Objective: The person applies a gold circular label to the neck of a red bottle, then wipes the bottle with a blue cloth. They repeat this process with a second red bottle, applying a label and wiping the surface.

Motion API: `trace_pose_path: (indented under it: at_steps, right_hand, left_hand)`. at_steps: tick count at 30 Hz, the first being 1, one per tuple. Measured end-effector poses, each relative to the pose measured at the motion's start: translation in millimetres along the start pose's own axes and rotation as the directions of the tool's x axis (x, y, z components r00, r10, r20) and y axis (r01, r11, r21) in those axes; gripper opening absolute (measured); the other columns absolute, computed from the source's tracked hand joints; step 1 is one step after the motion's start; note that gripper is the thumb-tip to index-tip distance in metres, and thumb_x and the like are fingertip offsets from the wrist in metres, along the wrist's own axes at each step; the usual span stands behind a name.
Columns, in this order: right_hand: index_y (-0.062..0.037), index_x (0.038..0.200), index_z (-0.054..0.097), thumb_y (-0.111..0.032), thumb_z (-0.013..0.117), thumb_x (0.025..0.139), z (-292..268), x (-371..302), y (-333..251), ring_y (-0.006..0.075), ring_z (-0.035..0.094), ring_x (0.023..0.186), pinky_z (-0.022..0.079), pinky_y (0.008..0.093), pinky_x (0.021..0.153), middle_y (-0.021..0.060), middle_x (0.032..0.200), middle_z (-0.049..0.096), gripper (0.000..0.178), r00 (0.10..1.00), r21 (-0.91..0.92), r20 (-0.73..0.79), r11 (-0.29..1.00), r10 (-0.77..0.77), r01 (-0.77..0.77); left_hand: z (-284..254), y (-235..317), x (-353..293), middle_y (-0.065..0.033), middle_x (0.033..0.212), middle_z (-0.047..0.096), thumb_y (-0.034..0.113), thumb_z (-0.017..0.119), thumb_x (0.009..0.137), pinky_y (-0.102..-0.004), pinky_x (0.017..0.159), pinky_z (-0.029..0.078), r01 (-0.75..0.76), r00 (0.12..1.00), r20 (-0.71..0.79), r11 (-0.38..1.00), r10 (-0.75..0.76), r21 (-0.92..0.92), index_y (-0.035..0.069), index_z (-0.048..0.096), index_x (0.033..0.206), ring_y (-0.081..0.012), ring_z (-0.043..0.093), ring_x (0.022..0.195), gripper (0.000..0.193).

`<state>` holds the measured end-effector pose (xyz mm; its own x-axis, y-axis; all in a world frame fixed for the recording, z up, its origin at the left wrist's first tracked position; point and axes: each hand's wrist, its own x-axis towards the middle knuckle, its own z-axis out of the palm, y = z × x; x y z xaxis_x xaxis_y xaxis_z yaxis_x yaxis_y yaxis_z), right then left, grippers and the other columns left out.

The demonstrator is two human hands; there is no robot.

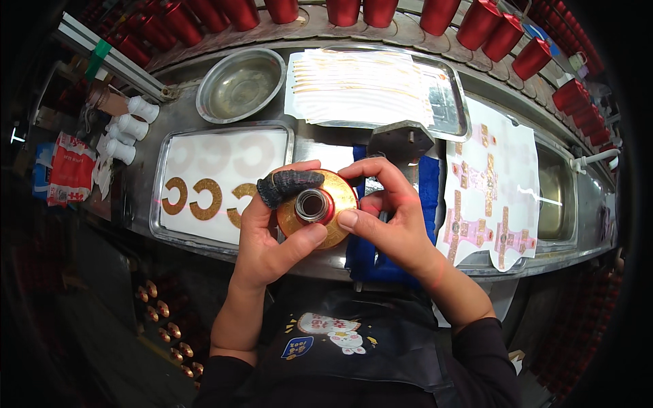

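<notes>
Both hands closed on one round gold disc with a red centre and a metal ring opening (317,208), held above the bench's near edge. Left hand (269,234): thumb under, dark-sleeved forefinger across the top. Right hand (394,217): thumb and fingers pinching the rim. Left: metal tray (158,197) holding gold C-shaped stickers (205,198). Right: white sheet of pink-gold cross-shaped labels (491,197).

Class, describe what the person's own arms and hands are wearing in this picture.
Both forearms are bare, with dark sleeves pushed up near the elbows. The left hand wears a dark knitted finger cot on its index finger. The right hand wears nothing.
</notes>
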<state>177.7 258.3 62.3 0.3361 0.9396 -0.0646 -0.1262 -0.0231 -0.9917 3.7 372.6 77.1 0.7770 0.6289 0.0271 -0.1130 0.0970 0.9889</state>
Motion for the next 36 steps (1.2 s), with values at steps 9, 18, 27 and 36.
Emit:
trace_pose_path:
  at_steps: [9,18,27,36]
  right_hand:
    - [-0.0008,0.118,0.058,-0.011,0.074,0.086,1,2,-4,-0.0004,0.054,0.071,0.045,0.0166,0.066,0.0034,0.117,0.059,0.037,0.999,0.037,0.008,0.998,0.046,-0.046]
    - [-0.0031,0.115,0.059,-0.011,0.074,0.086,3,5,-8,-0.0008,0.052,0.066,0.041,0.0169,0.058,0.0014,0.109,0.059,0.034,0.993,0.248,0.012,0.962,0.118,-0.117]
    - [-0.0028,0.121,0.059,-0.014,0.072,0.089,1,1,-4,-0.0009,0.051,0.065,0.039,0.0166,0.057,0.0007,0.108,0.063,0.037,0.998,0.222,0.031,0.973,0.061,-0.066]
    - [-0.0052,0.102,0.069,-0.033,0.057,0.099,-20,11,8,0.0126,0.05,0.052,0.039,0.0262,0.053,0.0027,0.065,0.056,0.03,0.92,0.499,-0.179,0.838,0.35,-0.221]
  left_hand:
    - [16,3,-1,-0.0102,0.131,0.059,0.004,0.073,0.084,-0.033,0.104,0.048,-0.024,0.997,-0.077,1.0,0.025,0.015,0.0,0.052,0.139,-0.0172,0.06,0.119,0.059]
    - [20,2,-1,-0.0097,0.131,0.058,0.003,0.072,0.084,-0.0318,0.102,0.048,0.002,0.995,-0.102,1.0,-0.005,-0.026,0.0,0.053,0.136,-0.0157,0.06,0.117,0.055]
    - [21,2,-3,-0.0078,0.124,0.062,0.006,0.074,0.087,-0.0305,0.101,0.048,-0.032,0.994,-0.103,0.999,0.03,-0.012,0.0,0.052,0.137,-0.0136,0.06,0.115,0.055]
    - [20,-1,-4,-0.0077,0.128,0.06,0.008,0.076,0.085,-0.0315,0.101,0.048,-0.016,0.993,-0.119,1.0,0.019,0.026,0.002,0.054,0.134,-0.0141,0.059,0.116,0.054]
